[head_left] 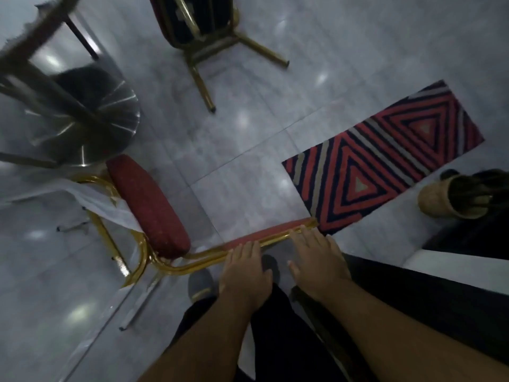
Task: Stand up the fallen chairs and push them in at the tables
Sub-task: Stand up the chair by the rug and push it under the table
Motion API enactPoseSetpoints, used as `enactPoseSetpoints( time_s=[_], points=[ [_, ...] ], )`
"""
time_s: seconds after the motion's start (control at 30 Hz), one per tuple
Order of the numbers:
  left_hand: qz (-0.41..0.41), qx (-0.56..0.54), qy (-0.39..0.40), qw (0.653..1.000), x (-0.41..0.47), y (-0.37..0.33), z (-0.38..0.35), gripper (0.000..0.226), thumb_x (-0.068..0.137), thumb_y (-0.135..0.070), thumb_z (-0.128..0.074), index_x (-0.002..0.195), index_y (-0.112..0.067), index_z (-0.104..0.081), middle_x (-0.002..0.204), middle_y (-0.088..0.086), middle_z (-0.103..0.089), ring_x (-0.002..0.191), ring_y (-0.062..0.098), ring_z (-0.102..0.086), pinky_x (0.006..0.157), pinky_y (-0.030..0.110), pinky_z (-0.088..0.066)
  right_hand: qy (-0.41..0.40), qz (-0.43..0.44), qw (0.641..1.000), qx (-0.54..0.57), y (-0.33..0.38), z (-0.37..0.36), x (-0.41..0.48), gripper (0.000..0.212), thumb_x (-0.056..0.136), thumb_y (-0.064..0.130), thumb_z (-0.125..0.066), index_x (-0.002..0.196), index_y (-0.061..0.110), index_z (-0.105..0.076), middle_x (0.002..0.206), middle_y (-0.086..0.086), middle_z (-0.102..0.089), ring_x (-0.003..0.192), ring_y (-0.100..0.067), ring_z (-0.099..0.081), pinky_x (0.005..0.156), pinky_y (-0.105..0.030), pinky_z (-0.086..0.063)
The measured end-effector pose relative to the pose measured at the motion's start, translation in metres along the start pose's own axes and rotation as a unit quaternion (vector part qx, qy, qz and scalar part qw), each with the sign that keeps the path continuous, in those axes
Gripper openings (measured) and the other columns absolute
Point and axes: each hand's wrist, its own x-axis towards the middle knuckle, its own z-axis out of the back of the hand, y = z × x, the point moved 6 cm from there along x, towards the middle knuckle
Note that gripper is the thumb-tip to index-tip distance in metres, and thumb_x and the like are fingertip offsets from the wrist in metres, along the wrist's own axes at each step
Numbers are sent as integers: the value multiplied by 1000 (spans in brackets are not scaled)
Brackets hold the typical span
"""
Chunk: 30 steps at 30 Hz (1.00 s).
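Observation:
A red-cushioned chair (150, 205) with a gold metal frame is right below me, its seat toward the glass table (82, 125) on the left. My left hand (245, 268) and my right hand (316, 257) both lie on the top rail of its backrest, fingers curled over the rail. A second chair (198, 26), dark with gold legs, lies fallen on the floor at the top centre, its legs sticking out toward the lower right.
A striped red and dark rug (385, 161) lies on the grey tiled floor to the right. A woven basket (440, 201) sits at the right edge, dark furniture (440, 285) below it. A white cloth (96, 198) drapes by the seat.

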Motion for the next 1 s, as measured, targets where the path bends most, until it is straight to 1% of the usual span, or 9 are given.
enactPoseSetpoints(
  time_s=[0.13, 0.27, 0.33, 0.4, 0.47, 0.57, 0.7, 0.83, 1.0],
  points=[
    [24, -6, 23, 999, 48, -9, -49, 74, 103, -42, -43, 161, -12, -10, 170, 11, -11, 156, 29, -10, 128, 42, -7, 13, 36, 999, -34, -37, -39, 59, 73, 99, 49, -48, 160, 25, -15, 166, -7, -18, 152, -26, -17, 123, -45, -14],
    [45, -21, 4, 999, 102, -9, -90, 74, 101, -35, -46, 162, -15, -8, 169, 10, -12, 155, 30, -11, 127, 42, -5, 26, 60, 997, -52, -61, -91, 115, 77, 94, 48, -55, 159, 29, -19, 165, -7, -23, 152, -27, -17, 124, -53, -5],
    [54, -23, -4, 998, 124, -8, -107, 74, 100, -34, -48, 161, -15, -10, 167, 11, -18, 153, 31, -16, 127, 43, -9, 25, 76, 994, -70, -73, -118, 134, 79, 90, 47, -63, 157, 29, -25, 162, -7, -30, 150, -29, -25, 123, -57, -7],
    [62, -18, -7, 998, 144, -5, -123, 72, 97, -34, -54, 159, -15, -21, 159, 12, -32, 144, 33, -30, 121, 44, -22, -4, 103, 992, -70, -82, -138, 149, 75, 83, 41, -74, 149, 26, -41, 148, -7, -49, 137, -32, -42, 118, -59, -22],
    [59, -5, -45, 997, 159, -1, -133, 61, 88, -33, -66, 143, -14, -46, 136, 13, -51, 123, 35, -47, 103, 46, -37, -67, 131, 988, -38, -88, -149, 163, 60, 78, 34, -79, 132, 24, -54, 122, -6, -61, 117, -32, -54, 111, -56, -35],
    [49, -5, -97, 994, 176, 4, -143, 40, 84, -34, -71, 116, -15, -57, 114, 12, -58, 104, 35, -52, 86, 45, -41, -107, 166, 980, -4, -93, -154, 181, 42, 81, 34, -77, 118, 21, -62, 105, -7, -62, 102, -32, -58, 107, -52, -39],
    [26, 15, -123, 992, 188, 1, -138, 35, 92, -38, -62, 118, -16, -53, 121, 11, -55, 109, 33, -50, 87, 43, -40, -90, 176, 980, -2, -106, -152, 198, 40, 81, 41, -76, 111, 17, -64, 104, -10, -60, 100, -35, -55, 94, -51, -44],
    [20, 45, -90, 995, 191, -2, -132, 35, 92, -30, -40, 123, -15, -48, 129, 11, -50, 118, 33, -45, 92, 41, -37, -91, 186, 978, -25, -105, -147, 198, 33, 80, 33, -79, 101, 15, -61, 103, -9, -59, 96, -34, -53, 85, -50, -46],
    [16, 50, -116, 992, 169, 7, -131, 28, 78, -17, -72, 102, -13, -58, 103, 12, -61, 91, 33, -56, 74, 41, -45, -124, 246, 959, -66, -84, -135, 180, 34, 77, 32, -78, 98, 14, -58, 95, -11, -56, 91, -34, -53, 77, -45, -44]
  ],
)
